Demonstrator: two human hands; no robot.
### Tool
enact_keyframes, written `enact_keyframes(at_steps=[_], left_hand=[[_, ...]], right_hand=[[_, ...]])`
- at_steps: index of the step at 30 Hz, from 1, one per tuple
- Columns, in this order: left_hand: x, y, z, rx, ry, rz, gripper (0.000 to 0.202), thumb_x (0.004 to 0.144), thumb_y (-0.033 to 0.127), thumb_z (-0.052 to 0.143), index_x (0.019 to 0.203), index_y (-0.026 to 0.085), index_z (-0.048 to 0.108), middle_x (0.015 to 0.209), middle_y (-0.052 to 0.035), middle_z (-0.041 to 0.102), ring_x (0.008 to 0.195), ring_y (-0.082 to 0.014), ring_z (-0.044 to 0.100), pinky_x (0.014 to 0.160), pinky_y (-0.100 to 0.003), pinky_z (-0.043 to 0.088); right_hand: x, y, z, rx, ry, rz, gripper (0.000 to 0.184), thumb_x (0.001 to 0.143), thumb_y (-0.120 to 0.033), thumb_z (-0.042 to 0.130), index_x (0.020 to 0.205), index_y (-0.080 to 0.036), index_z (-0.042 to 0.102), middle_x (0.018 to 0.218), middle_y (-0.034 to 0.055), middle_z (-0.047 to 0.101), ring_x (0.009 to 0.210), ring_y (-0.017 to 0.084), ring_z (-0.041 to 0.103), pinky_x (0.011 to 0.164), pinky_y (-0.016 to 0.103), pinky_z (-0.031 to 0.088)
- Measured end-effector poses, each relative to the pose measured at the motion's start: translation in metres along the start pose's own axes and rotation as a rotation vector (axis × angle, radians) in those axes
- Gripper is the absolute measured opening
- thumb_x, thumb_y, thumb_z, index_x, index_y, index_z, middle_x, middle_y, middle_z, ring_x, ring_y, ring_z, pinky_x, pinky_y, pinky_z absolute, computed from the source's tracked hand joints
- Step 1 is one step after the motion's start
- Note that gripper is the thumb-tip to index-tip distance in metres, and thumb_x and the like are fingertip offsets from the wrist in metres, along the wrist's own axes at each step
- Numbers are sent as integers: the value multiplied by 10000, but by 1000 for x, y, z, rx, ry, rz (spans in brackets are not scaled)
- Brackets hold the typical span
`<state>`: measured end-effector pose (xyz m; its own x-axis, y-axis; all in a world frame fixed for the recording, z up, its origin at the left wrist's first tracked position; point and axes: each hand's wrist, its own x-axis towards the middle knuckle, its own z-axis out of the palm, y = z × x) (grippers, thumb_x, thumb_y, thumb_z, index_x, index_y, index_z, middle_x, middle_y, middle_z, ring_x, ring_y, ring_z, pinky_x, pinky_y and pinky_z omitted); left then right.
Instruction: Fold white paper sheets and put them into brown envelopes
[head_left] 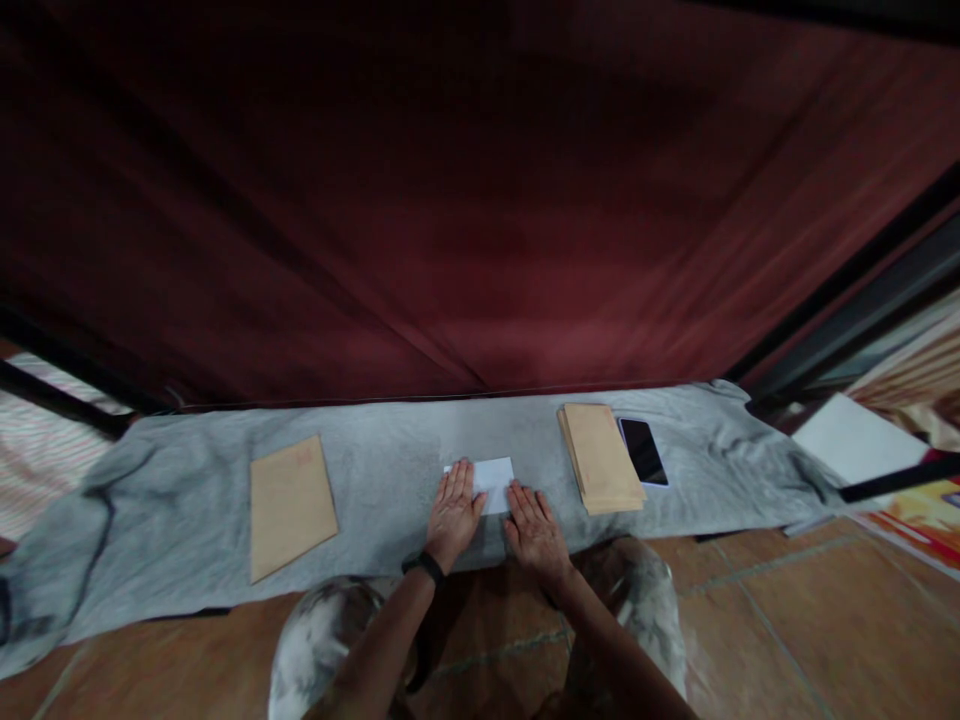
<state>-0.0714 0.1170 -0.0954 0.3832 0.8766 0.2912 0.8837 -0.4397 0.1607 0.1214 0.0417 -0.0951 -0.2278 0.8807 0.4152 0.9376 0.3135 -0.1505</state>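
Observation:
A small white sheet of paper (492,474) lies on the grey cloth in front of me, and whether it is folded I cannot tell. My left hand (453,508) rests flat over its left end, fingers stretched out. At its lower right edge my right hand (535,528) lies palm down with the fingers straight. Part of the paper is hidden under the hands. Off to the left is a brown envelope (292,508) lying by itself. To the right sits a stack of brown envelopes (602,457), apart from my right hand.
A phone (643,452) lies just right of the stack. The grey cloth (390,440) covers a long low surface below a dark red fabric panel (465,250). Dark frame bars stand at both sides. A white board (859,445) is at the far right, above the tiled floor (810,620).

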Motion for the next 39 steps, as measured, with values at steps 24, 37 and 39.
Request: enact_keyframes(at_steps=[24,37,39], left_hand=[[-28,-13,-16,30,-37,91,556,975,234,332,1526,167,378,1551,-87,449,1475,-238,343,1203,-480,310],[-29,-9,-20,11,-42,57,555,998,338,341,1527,175,375,1552,-97,442,1468,-247,357,1210,-485,295],[-29,-7,-19,15,-32,49,566,997,340,344,1537,170,352,1553,-106,438,1470,-245,355,1211,-485,290]], right_hand=[[64,-43,25,54,-119,-26,481,1045,-354,397,1469,-139,471,1508,113,493,1403,210,450,1178,420,337],[54,2,31,-4,-26,53,538,1048,-364,374,1534,-133,363,1523,139,463,1423,245,417,1181,460,288],[52,5,31,-14,-17,60,554,1050,-369,369,1552,-140,324,1525,142,460,1420,247,422,1179,466,286]])
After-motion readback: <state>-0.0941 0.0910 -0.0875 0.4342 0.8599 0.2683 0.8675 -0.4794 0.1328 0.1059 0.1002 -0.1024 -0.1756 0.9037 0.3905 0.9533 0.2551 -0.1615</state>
